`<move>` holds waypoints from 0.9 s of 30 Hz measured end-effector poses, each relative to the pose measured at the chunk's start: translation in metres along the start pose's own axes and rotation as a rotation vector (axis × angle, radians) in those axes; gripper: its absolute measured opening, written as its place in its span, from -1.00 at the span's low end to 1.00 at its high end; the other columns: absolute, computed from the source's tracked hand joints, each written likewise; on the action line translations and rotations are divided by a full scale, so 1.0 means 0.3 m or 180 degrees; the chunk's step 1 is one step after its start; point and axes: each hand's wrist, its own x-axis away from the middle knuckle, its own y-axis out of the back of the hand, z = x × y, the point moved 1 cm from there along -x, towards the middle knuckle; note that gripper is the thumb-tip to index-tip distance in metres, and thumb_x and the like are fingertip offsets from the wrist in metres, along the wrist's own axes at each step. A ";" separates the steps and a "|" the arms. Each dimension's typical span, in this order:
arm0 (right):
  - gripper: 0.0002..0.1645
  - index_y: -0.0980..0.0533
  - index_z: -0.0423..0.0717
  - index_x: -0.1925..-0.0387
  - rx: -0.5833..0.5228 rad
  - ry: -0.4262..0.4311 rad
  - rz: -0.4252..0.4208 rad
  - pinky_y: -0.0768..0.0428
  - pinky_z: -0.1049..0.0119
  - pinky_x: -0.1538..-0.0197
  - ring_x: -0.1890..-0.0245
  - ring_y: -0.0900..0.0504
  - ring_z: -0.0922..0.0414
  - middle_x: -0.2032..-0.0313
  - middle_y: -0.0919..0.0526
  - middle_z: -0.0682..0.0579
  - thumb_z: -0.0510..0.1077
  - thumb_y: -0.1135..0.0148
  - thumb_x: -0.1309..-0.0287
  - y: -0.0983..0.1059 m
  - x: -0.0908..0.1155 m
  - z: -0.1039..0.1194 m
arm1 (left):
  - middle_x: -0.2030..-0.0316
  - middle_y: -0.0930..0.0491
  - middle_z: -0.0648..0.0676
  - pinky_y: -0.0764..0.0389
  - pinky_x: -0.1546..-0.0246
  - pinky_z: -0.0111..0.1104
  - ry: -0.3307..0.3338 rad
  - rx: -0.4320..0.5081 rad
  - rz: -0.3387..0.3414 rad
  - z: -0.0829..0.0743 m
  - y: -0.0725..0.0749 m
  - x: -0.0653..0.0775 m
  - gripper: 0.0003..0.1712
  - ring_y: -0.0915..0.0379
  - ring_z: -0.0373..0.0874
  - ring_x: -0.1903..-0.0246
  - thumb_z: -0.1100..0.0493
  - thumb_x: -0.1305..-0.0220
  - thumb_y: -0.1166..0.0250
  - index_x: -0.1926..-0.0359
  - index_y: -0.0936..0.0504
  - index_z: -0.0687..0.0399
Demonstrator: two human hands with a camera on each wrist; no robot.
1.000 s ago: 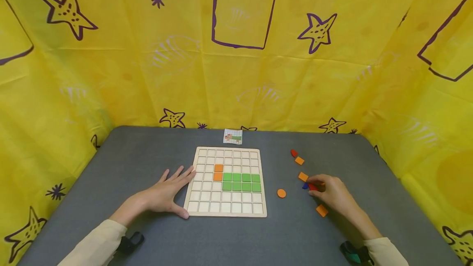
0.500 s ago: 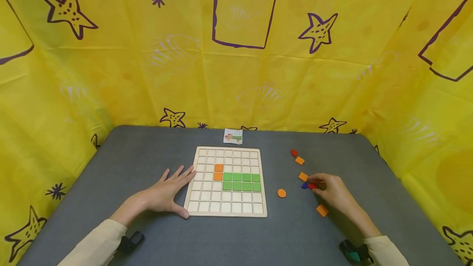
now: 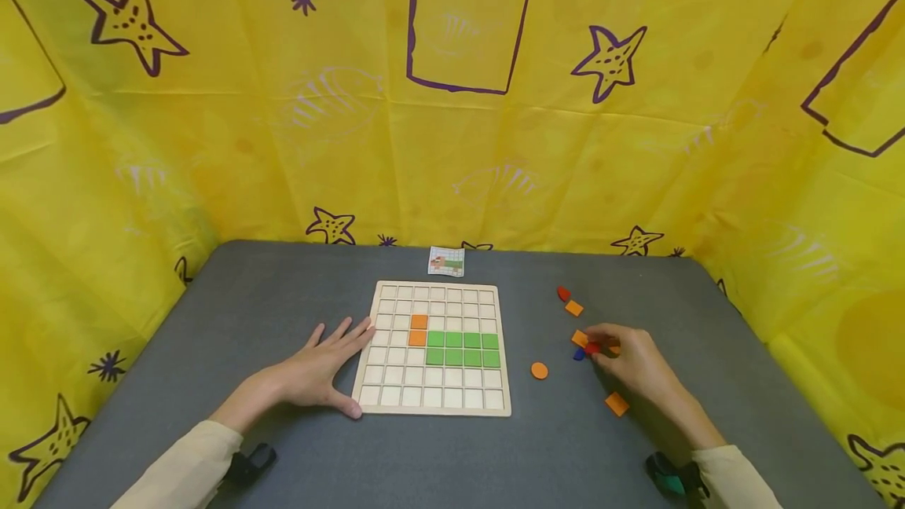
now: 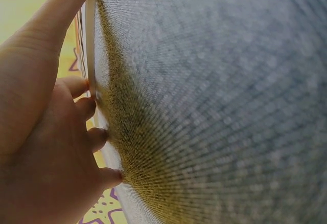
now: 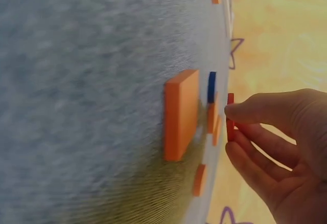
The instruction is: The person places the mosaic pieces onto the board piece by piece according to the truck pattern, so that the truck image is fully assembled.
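Note:
My left hand (image 3: 311, 371) lies spread at the left edge of a wooden grid board (image 3: 434, 411), fingertips and thumb touching its frame. Set into the board are two orange square tiles (image 3: 419, 330) and two rows of green square tiles (image 3: 463, 348). To the right of the board, my right hand (image 3: 636, 360) pinches a small red tile (image 5: 230, 116) between thumb and fingers; in the right wrist view it appears held off the table. Close by its fingertips are a blue tile (image 3: 580, 354) and an orange square tile (image 3: 580, 338). Another orange tile (image 3: 615, 350) is partly hidden behind the hand.
A small picture card (image 3: 446, 261) lies behind the board. Loose on the right lie an orange round tile (image 3: 540, 371), an orange square (image 3: 617, 404), a further orange square (image 3: 574, 308) and a red piece (image 3: 562, 293). Yellow cloth (image 3: 452, 155) surrounds the grey table (image 3: 283, 281).
My right hand has shifted slightly away from me and to the left, with the red tile in its fingers. The blue tile sits a little further left. My left hand stays still.

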 end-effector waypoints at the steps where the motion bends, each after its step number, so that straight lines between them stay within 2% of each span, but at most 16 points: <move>1: -0.61 -0.65 -0.27 0.12 0.0007 0.0008 0.0002 -0.67 0.09 0.17 0.27 -0.71 0.03 0.25 -0.75 -0.05 -0.46 -0.43 0.09 0.000 -0.005 0.004 | -0.55 0.19 0.16 0.38 -0.30 0.33 -0.0001 0.0000 -0.0003 0.001 0.000 0.000 0.46 0.37 0.28 -0.49 -0.43 0.22 -0.46 -0.54 0.04 0.15; 6: -0.60 -0.65 -0.26 0.09 -0.0032 0.0017 0.0088 -0.67 0.09 0.16 0.26 -0.72 0.05 0.23 -0.75 -0.02 -0.44 -0.42 0.05 -0.005 -0.033 0.024 | -0.55 0.19 0.16 0.38 -0.30 0.33 0.0007 0.0001 -0.0004 0.000 0.003 0.002 0.46 0.36 0.29 -0.49 -0.43 0.22 -0.47 -0.54 0.04 0.15; 20: -0.59 -0.63 -0.34 0.05 -0.0261 0.0015 0.0125 -0.68 0.08 0.18 0.16 -0.71 -0.10 0.13 -0.72 -0.19 -0.47 -0.40 0.03 -0.029 -0.088 0.085 | -0.55 0.20 0.14 0.38 -0.30 0.33 0.0016 -0.0021 0.0026 -0.001 0.002 -0.001 0.46 0.37 0.28 -0.49 -0.44 0.22 -0.46 -0.54 0.05 0.14; 27: -0.60 -0.63 -0.35 0.07 -0.0308 0.0158 0.0129 -0.68 0.11 0.21 0.23 -0.72 -0.02 0.17 -0.73 -0.16 -0.47 -0.40 0.03 -0.048 -0.117 0.119 | -0.55 0.21 0.13 0.40 -0.31 0.32 0.0030 -0.0020 0.0035 0.002 -0.001 -0.003 0.46 0.38 0.26 -0.49 -0.44 0.21 -0.46 -0.55 0.05 0.13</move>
